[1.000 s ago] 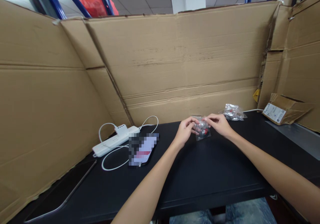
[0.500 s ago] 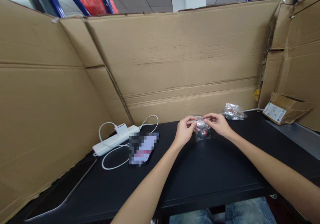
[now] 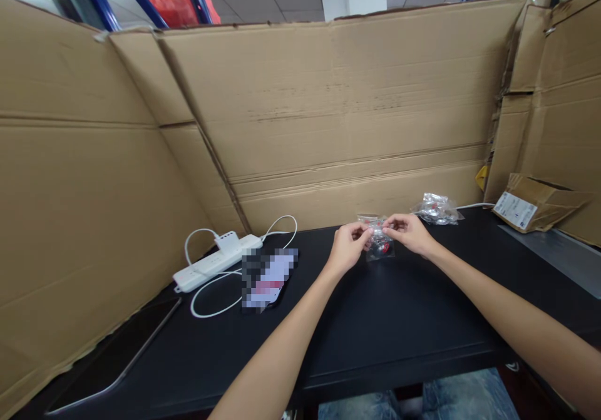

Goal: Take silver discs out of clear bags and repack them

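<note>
A small clear plastic bag [image 3: 381, 249] with something red inside hangs between my hands, over the far side of the black table. My left hand [image 3: 349, 245] pinches its left side between thumb and fingers. On the right side, my right hand [image 3: 407, 232] grips the same bag with thumb and forefinger, its other fingers curled. What exactly lies inside the bag is too small to make out. Just beyond my right hand rests a pile of similar clear bags [image 3: 436, 209] with red bits in them.
Cardboard walls [image 3: 338, 107] enclose the black table [image 3: 399, 320]. To the left lie a white power strip [image 3: 218, 262] with cables, a blurred phone [image 3: 272, 279] and a dark flat panel [image 3: 117, 351]. An opened brown package [image 3: 539, 201] sits at right on a grey sheet [image 3: 558, 257].
My hands have shifted very slightly on the bag, and its lower part has moved up a little. Everything else stays in place.
</note>
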A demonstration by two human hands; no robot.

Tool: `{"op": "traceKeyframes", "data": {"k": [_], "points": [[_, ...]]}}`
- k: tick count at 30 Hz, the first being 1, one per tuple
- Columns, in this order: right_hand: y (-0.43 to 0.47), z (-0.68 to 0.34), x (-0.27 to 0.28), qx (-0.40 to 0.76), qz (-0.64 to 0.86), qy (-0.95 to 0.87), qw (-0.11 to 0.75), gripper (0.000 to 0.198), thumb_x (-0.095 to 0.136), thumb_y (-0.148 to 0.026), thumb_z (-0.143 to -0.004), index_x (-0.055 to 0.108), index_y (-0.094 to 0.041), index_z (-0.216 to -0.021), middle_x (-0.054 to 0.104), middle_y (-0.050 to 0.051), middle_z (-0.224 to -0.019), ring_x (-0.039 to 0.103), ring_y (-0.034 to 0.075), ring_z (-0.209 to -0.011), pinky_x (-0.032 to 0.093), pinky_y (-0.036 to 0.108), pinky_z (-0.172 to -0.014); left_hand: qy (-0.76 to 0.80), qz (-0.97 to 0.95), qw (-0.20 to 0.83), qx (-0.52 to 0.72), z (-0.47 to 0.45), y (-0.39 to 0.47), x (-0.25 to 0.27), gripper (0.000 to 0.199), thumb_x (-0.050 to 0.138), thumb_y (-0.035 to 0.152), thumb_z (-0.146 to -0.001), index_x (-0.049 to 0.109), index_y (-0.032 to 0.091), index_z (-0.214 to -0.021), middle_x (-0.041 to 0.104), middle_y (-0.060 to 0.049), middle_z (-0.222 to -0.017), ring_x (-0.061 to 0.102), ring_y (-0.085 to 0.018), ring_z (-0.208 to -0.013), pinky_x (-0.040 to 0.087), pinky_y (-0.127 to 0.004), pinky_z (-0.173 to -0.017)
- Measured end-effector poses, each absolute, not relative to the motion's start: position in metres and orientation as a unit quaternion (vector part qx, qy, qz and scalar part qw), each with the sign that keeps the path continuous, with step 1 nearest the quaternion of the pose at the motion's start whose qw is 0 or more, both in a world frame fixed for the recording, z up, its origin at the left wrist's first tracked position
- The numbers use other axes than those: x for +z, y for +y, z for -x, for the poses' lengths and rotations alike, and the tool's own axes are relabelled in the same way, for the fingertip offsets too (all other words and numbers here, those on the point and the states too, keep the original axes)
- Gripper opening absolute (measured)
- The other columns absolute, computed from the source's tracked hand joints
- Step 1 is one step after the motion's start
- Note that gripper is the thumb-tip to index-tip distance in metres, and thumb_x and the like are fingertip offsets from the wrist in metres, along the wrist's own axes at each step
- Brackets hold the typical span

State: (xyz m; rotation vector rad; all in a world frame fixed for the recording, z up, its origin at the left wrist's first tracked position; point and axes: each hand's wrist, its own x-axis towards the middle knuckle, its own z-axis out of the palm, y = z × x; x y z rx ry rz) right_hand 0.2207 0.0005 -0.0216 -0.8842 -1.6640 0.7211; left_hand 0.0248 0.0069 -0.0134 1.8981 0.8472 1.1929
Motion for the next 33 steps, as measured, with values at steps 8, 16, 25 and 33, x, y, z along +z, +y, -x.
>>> {"op": "traceKeyframes", "data": {"k": [8,16,25,33], "points": [[-0.004,-0.220,-0.019,0.248,0.377,-0.748,0.486,0.027,0.067,-0.041,-0.079,0.069,-0.014,-0.081,0.069,0.005,-0.075,0.060,0.016,-0.065,0.047,0.027,-0.062,0.302,-0.771,0.372,0.420,-0.025,0.002,-0.009,0.026,0.063,0.039,-0.082,0.067,0.014,-0.078,0.062,-0.001,-0.065,0.058,-0.013,-0.056,0.049,-0.024,-0.057],[-0.016,-0.217,-0.008,0.147,0.397,-0.784,0.455,0.023,0.065,-0.036,-0.083,0.073,-0.015,-0.078,0.070,0.003,-0.071,0.057,0.015,-0.063,0.041,0.025,-0.061,0.320,-0.857,0.171,0.367,-0.021,-0.009,0.004,0.029,0.053,0.033,-0.090,0.068,0.015,-0.074,0.061,0.000,-0.060,0.052,-0.012,-0.056,0.037,-0.023,-0.059],[-0.008,-0.226,-0.009,0.210,0.392,-0.773,0.453,0.023,0.070,-0.039,-0.078,0.076,-0.017,-0.079,0.073,0.005,-0.076,0.066,0.020,-0.071,0.050,0.030,-0.067,0.332,-0.871,0.208,0.295,-0.007,-0.006,0.023,0.030,0.055,0.031,-0.088,0.071,0.015,-0.068,0.065,-0.002,-0.060,0.057,-0.013,-0.055,0.040,-0.023,-0.058],[-0.008,-0.232,-0.002,0.252,0.402,-0.751,0.459,0.024,0.072,-0.039,-0.075,0.076,-0.016,-0.076,0.070,0.004,-0.064,0.063,0.017,-0.059,0.048,0.027,-0.055,0.352,-0.856,0.241,0.293,0.001,0.002,0.024,0.031,0.056,0.037,-0.085,0.072,0.016,-0.069,0.068,-0.004,-0.062,0.056,-0.012,-0.046,0.040,-0.022,-0.047]]}}
